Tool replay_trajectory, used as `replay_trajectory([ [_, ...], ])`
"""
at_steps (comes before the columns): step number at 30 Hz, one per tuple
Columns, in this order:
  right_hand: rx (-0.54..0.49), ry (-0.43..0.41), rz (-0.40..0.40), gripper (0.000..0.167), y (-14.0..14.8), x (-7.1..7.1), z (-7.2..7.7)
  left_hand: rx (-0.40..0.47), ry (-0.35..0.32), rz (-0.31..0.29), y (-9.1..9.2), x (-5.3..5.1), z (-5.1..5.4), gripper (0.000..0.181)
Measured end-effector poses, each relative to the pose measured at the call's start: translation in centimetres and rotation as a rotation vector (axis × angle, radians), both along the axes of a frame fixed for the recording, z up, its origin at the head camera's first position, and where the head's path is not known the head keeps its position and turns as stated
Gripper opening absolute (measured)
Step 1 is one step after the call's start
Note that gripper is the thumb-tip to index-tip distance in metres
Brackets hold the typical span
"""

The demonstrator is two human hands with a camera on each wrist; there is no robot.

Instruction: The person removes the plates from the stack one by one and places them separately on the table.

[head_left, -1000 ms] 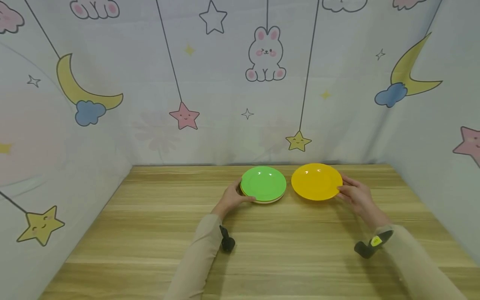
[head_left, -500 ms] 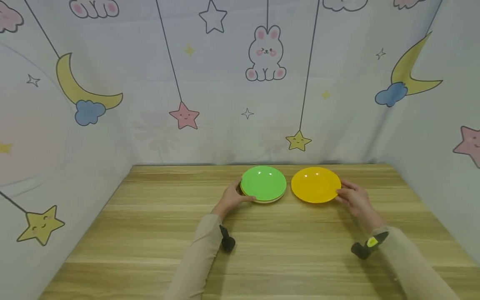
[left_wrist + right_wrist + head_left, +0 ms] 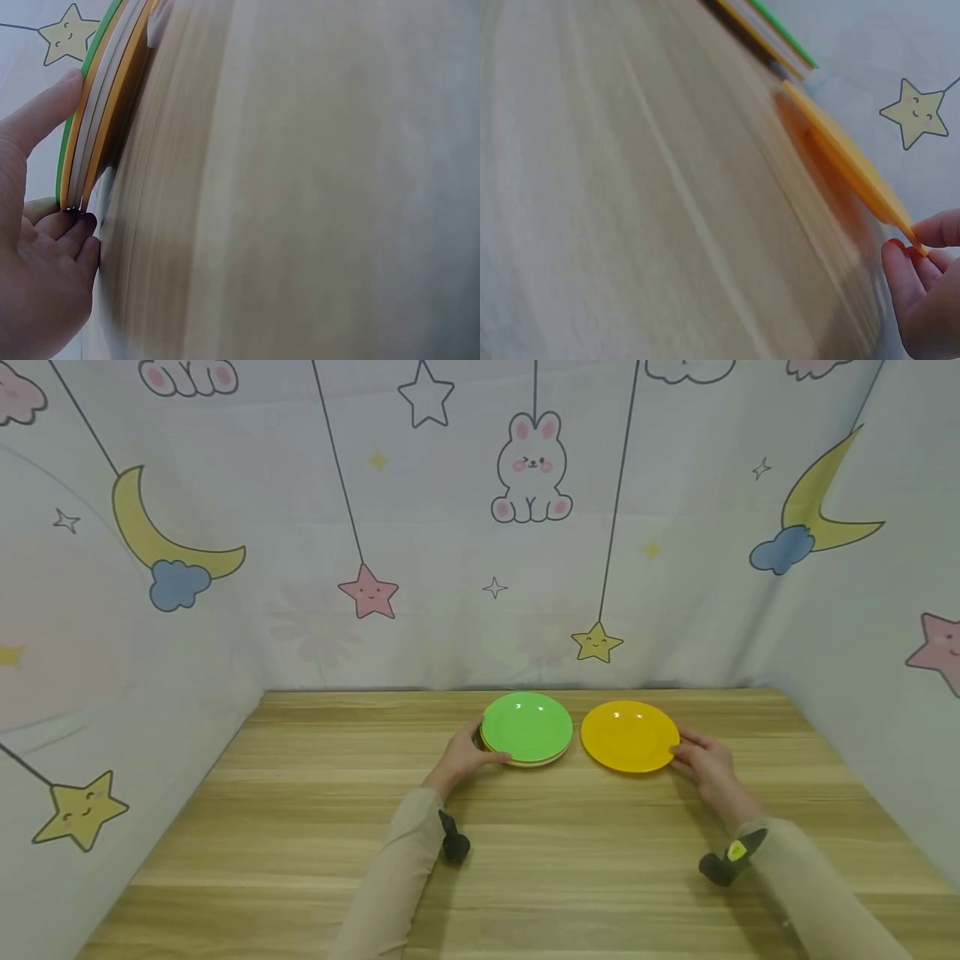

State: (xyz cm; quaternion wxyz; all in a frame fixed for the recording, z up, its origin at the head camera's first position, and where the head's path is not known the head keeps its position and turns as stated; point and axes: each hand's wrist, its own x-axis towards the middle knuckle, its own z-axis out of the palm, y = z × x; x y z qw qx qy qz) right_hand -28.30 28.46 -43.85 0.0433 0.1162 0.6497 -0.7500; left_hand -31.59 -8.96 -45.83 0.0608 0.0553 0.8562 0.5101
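Note:
A stack of plates, with a green plate [image 3: 527, 727] on top and orange and white rims [image 3: 94, 112] beneath, sits toward the back of the table. My left hand [image 3: 461, 758] holds the stack's left side, the thumb against the front of the rim and the fingers at its left edge. Just right of the stack is a yellow-orange plate [image 3: 630, 737], face up. Its right rim is pinched between the thumb and fingers of my right hand [image 3: 708, 768]. In the right wrist view a shadow shows under this plate; whether its far edge touches the table cannot be told.
The wood-grain table [image 3: 525, 868] ends at a patterned fabric backdrop [image 3: 450, 527] just behind the plates. Fabric walls also stand at the left and right. A small black camera [image 3: 454, 843] sits on the left wrist, another camera [image 3: 723, 864] on the right.
My right hand and the yellow-orange plate have come down and slightly toward me, with the plate drifting a little left. The left hand and the stack have stayed still.

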Motion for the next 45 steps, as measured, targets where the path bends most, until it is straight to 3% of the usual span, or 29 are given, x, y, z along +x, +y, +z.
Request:
replay_trajectory([
  [3, 0.070, 0.040, 0.016, 0.061, 0.6, -0.4, -0.8, 0.001, 0.001, 0.001, 0.0, 0.0, -0.1, 0.095],
  [8, 0.244, 0.036, 0.073, 0.062, 0.4, -0.3, -0.1, 0.000, 0.007, 0.003, 0.0, 0.1, 0.1, 0.095],
  [17, 0.287, 0.000, 0.103, 0.065, 0.4, -0.7, -0.2, -0.013, 0.011, 0.000, 0.0, 0.1, 0.2, 0.095],
  [26, 0.439, 0.046, 0.150, 0.062, 0.5, -0.8, -0.5, -0.016, 0.005, 0.003, 0.0, 0.3, 0.3, 0.094],
  [45, 0.573, 0.084, 0.157, 0.060, 0.7, -1.1, -0.9, -0.006, 0.031, -0.013, -0.1, 0.3, 0.2, 0.095],
])
